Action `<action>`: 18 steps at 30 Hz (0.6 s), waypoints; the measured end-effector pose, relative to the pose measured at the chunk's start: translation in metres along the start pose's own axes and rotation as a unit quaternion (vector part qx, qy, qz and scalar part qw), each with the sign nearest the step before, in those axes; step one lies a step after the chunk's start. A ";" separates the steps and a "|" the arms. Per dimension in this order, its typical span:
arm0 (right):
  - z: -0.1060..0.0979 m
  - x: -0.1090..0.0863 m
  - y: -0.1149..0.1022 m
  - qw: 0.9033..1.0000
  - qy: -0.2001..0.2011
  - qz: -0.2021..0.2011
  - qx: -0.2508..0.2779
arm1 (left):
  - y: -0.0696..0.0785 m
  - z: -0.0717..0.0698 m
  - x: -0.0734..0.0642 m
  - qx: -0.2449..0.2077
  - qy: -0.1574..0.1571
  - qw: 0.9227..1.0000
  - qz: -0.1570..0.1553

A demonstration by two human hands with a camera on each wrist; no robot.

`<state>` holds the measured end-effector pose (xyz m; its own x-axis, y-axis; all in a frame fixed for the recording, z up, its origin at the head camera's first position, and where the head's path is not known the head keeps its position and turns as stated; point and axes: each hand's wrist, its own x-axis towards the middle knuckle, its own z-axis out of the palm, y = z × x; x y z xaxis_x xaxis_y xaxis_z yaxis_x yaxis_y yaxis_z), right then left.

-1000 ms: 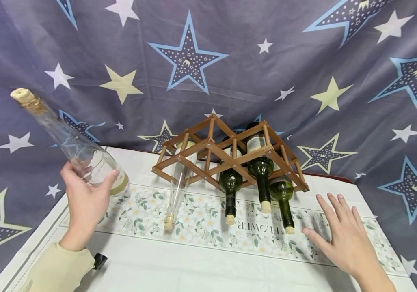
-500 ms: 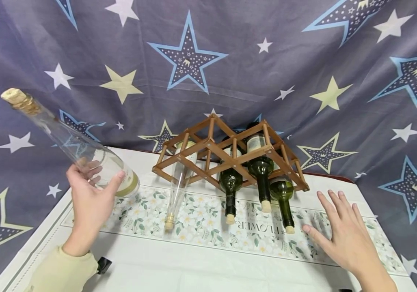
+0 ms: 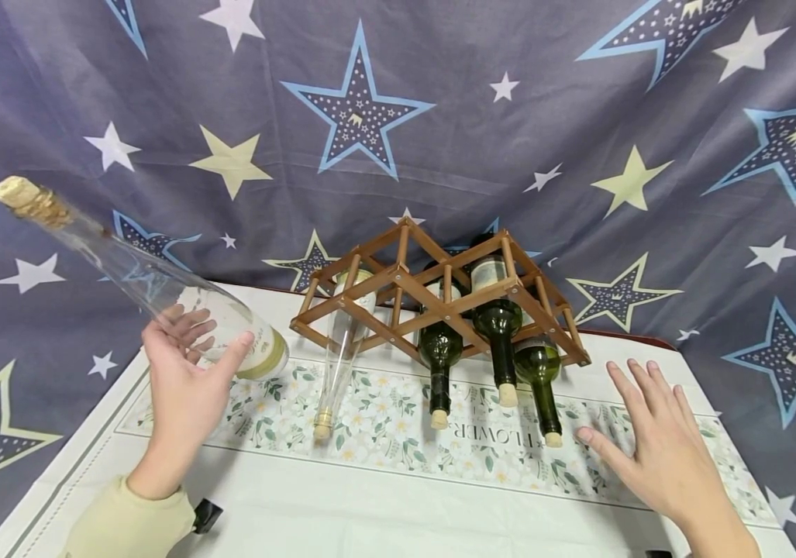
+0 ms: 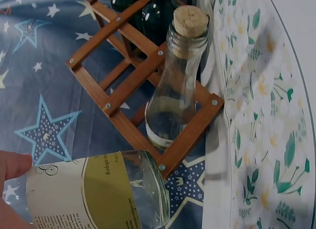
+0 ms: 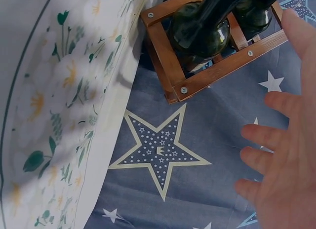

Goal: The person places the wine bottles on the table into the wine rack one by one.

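Note:
My left hand [image 3: 188, 395] grips a clear glass bottle [image 3: 143, 277] with a cork stopper. The bottle is tilted, its cork up at the far left and its base towards the wooden wine rack [image 3: 399, 273]. In the left wrist view the labelled bottle base [image 4: 108, 189] is near the rack's end. Another clear corked bottle [image 3: 342, 356] lies in the rack's left part, neck towards me. Several green bottles, such as the top one [image 3: 498, 322], lie in the middle and right. My right hand [image 3: 670, 457] is spread, holding nothing, right of the rack.
The rack stands near the back of a white table [image 3: 342, 511] with a floral runner [image 3: 398, 442]. Bottle necks stick out over the runner. A star-patterned curtain [image 3: 439, 70] hangs behind. A small black object [image 3: 207, 515] is at the left sleeve.
My left hand has moved a little to the right with the bottle, and the bottle leans further over, its base closer to the rack. My right hand has hardly moved.

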<state>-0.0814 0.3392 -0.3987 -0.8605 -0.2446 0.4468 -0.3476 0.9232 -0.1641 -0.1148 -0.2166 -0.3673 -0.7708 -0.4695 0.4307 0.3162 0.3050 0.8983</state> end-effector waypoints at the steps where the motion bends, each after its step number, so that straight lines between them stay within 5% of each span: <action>1: 0.000 0.000 0.000 1.000 0.001 0.000 0.001 | 0.001 0.000 -0.001 -0.003 -0.003 1.000 -0.002; 18: -0.007 0.008 -0.011 0.999 0.021 -0.008 0.024 | 0.011 0.013 -0.014 -0.084 -0.030 0.996 -0.022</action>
<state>-0.0820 0.3295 -0.3870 -0.8392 -0.2451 0.4855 -0.3787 0.9040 -0.1983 -0.1078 -0.1964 -0.3646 -0.8160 -0.4279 0.3887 0.3655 0.1391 0.9203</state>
